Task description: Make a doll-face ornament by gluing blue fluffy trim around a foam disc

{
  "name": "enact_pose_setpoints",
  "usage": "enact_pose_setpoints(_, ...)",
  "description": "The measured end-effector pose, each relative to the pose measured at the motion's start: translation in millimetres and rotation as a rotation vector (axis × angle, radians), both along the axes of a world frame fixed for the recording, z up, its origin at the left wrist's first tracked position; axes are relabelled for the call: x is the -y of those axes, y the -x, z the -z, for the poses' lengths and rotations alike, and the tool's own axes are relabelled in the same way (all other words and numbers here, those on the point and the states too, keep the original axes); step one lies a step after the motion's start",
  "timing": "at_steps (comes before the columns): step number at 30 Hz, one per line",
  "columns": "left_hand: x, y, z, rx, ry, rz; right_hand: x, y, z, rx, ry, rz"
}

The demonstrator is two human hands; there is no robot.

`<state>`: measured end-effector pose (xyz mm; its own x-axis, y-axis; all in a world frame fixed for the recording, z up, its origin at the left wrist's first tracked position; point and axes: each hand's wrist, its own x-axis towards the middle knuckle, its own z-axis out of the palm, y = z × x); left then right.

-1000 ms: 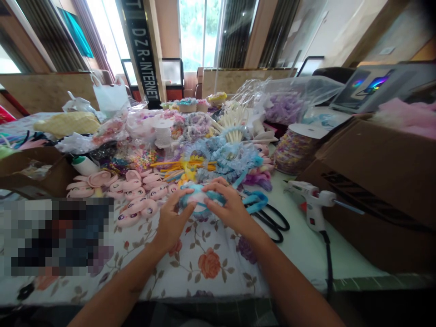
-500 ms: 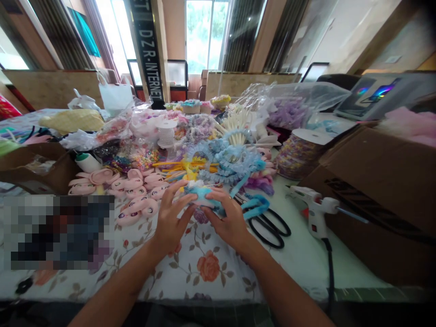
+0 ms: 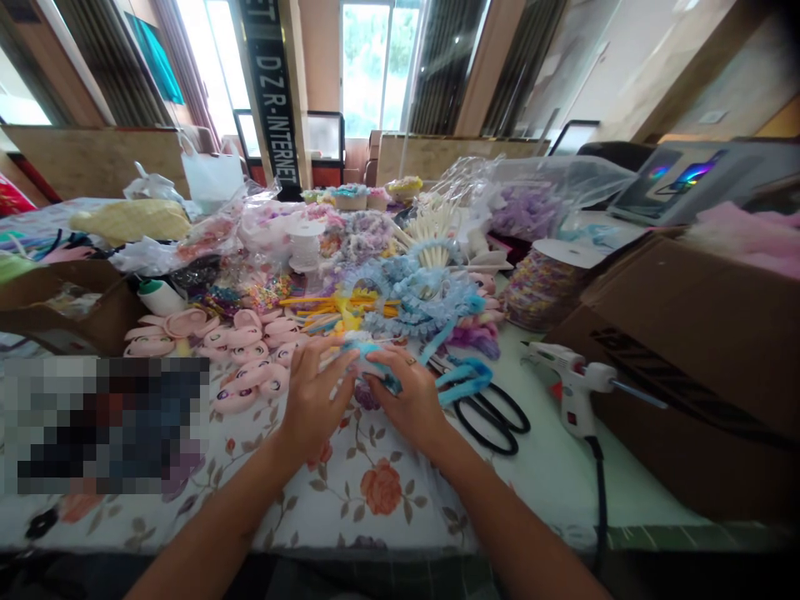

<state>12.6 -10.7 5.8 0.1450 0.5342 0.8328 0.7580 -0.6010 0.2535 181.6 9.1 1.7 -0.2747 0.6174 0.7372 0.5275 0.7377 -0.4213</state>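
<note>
Between my two hands is a small fluffy light-blue piece (image 3: 367, 352), its exact kind partly hidden by my fingers. My left hand (image 3: 317, 390) grips it from the left, thumb below and fingers on top. From the right, my right hand (image 3: 409, 396) pinches it, fingertips close to those of the left. Fuzzy blue strips (image 3: 463, 382) lie just right of my right hand, over the blades of black-handled scissors (image 3: 493, 419). Pink doll heads (image 3: 253, 383) with painted eyes lie to the left of my left hand.
A white glue gun (image 3: 578, 383) lies at right by a cardboard box (image 3: 693, 367). Behind my hands are light-blue ruffled trim (image 3: 425, 287), yellow-orange sticks (image 3: 312, 304) and a ribbon spool (image 3: 547, 283). An open brown box (image 3: 93, 312) stands at left. Floral cloth (image 3: 350, 517) covers the table.
Both hands still hold the light-blue piece. My right hand has shifted slightly left, and the fingers of both hands now cover more of the piece.
</note>
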Motion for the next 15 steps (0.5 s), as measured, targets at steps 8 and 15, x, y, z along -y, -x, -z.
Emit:
enact_pose_setpoints(8, 2.3, -3.5, 5.3, 0.009, -0.037, 0.119, 2.3, 4.1, 0.8, 0.027, -0.037, 0.077)
enact_pose_setpoints(15, 2.4, -5.8, 3.7, 0.019, 0.020, 0.085, 2.8, 4.6, 3.3, 0.084, -0.114, 0.103)
